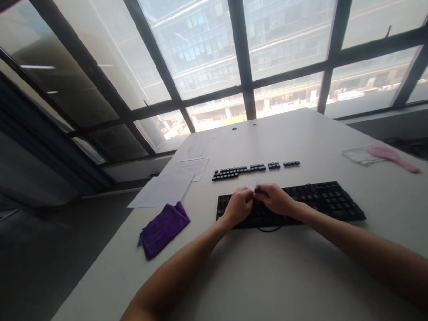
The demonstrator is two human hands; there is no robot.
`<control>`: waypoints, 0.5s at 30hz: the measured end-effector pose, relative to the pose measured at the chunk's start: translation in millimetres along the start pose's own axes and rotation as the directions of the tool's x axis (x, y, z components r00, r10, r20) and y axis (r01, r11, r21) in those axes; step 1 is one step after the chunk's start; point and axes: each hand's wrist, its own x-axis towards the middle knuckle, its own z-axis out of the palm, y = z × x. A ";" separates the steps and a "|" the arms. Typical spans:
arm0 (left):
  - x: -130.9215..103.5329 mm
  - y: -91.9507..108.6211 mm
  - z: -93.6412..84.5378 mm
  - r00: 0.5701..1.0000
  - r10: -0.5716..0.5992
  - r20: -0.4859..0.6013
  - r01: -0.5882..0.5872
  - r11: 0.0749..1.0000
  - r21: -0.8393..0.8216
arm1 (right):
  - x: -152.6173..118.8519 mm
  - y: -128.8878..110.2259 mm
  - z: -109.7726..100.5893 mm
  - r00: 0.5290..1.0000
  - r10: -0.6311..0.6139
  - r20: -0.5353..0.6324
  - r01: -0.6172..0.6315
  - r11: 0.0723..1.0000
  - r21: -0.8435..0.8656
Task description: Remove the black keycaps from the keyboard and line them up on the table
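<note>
A black keyboard lies on the white table, and both hands are together over its left half. My right hand is closed around the dark handle of a wire keycap puller, whose two thin prongs point up and away from me. My left hand is closed beside it, fingertips meeting the right hand's fingers; whatever is between them is hidden. Behind the keyboard, black keycaps stand in rows, with smaller groups of keycaps to their right.
A folded purple cloth lies on the table at the left. Sheets of paper are behind it. A pink hairbrush-like object rests at the right by a clear plastic bag. Windows stand beyond the far edge.
</note>
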 end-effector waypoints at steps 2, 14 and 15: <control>-0.9 2.0 -1.2 1.000 0.010 -0.002 -0.010 1.000 -0.015 | -6.5 -1.1 -0.1 0.999 -0.034 -0.025 0.032 0.998 -0.054; -2.4 3.3 -4.1 0.993 0.006 0.118 0.005 0.995 -0.098 | -9.3 0.5 1.0 0.980 0.141 -0.140 -0.116 0.978 0.173; -2.2 2.0 -3.1 0.993 -0.022 0.115 0.035 0.993 -0.109 | -8.4 1.8 0.7 0.975 0.161 -0.152 -0.130 0.972 0.195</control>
